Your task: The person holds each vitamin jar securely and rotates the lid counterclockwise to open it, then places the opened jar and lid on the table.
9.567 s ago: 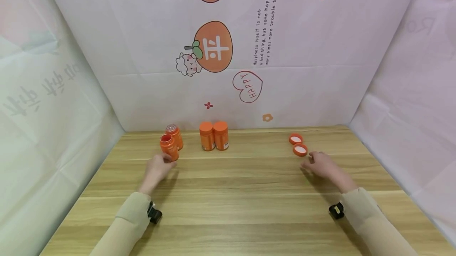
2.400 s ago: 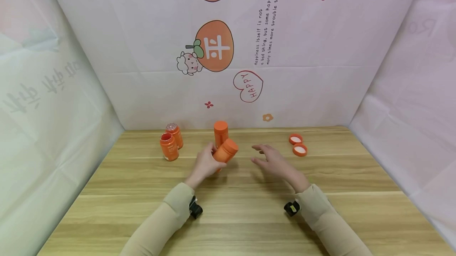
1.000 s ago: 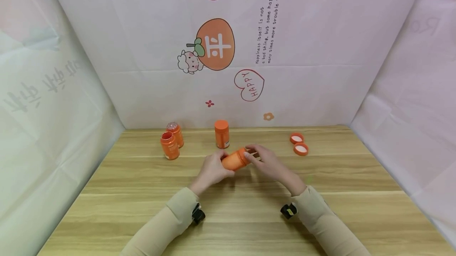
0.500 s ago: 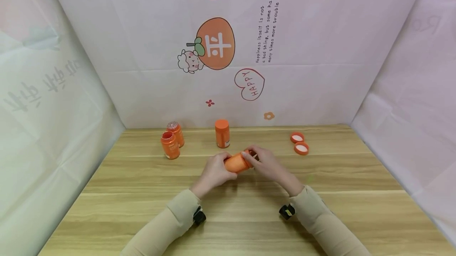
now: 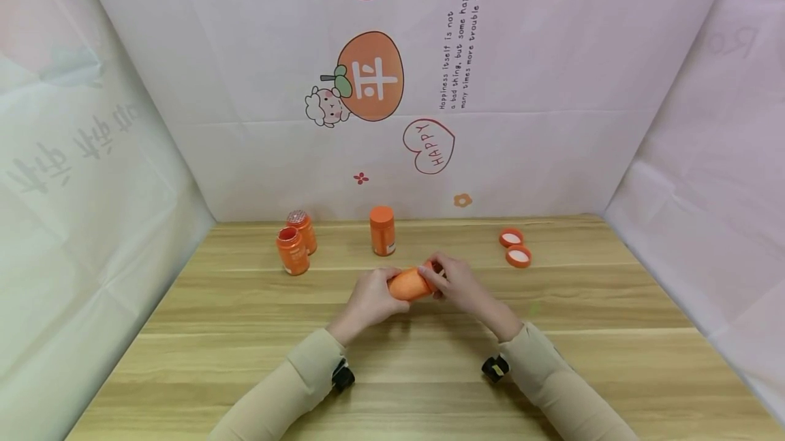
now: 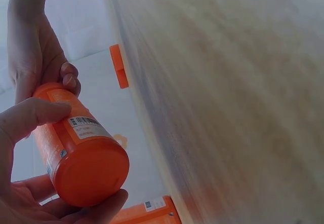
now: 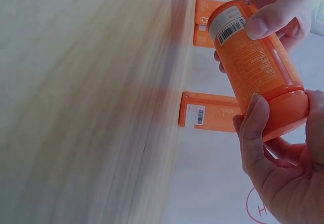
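An orange plastic bottle (image 5: pixel 407 285) is held tilted above the table, its capped end toward the right. My left hand (image 5: pixel 371 298) grips the bottle's body near its base; in the left wrist view the thumb lies beside the barcode label (image 6: pixel 87 126). My right hand (image 5: pixel 461 284) has its fingers and thumb curled round the orange cap (image 7: pixel 286 113), which sits on the bottle's neck. Behind them stands another capped orange bottle (image 5: pixel 383 231), upright near the wall.
At the left stand two uncapped orange bottles, the front one (image 5: pixel 292 251) overlapping the rear one (image 5: pixel 302 228). Two orange lids, one nearer (image 5: pixel 518 256) and one farther (image 5: pixel 511 237), lie white inside up at the right. A white printed sheet (image 5: pixel 521 120) rises behind the wooden table (image 5: pixel 417 386).
The left hand has moved from the uncapped bottles to the middle and picked up a capped bottle. The right hand has left the lids and taken hold of that bottle's cap.
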A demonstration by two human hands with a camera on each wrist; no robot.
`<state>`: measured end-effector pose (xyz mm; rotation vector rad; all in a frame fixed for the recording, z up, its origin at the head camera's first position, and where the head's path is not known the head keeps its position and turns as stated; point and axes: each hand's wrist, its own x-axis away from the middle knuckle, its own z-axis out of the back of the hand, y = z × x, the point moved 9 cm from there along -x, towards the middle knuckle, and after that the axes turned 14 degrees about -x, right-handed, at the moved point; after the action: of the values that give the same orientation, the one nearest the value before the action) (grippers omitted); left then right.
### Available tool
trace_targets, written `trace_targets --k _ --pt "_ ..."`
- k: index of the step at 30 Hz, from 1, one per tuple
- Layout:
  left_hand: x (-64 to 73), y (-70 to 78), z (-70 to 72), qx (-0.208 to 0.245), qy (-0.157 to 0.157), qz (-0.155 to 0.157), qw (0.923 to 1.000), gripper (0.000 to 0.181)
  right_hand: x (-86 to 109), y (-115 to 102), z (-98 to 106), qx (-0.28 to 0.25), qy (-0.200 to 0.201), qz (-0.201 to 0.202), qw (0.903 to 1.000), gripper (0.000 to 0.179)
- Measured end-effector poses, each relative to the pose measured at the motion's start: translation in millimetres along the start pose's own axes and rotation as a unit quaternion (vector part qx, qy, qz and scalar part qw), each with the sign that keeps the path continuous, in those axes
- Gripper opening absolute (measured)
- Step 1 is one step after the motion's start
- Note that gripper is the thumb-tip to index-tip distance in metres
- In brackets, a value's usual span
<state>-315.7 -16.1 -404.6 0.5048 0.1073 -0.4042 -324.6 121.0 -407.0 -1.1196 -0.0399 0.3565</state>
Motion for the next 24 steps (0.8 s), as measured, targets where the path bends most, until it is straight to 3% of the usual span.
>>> trace_targets --k 24 --pt "-1.9 -0.8 -6.9 0.02 -0.044 -0.018 0.9987 0.041 0.2 0.2 -0.8 0.057 -0.032 0.017 0.9977 0.034"
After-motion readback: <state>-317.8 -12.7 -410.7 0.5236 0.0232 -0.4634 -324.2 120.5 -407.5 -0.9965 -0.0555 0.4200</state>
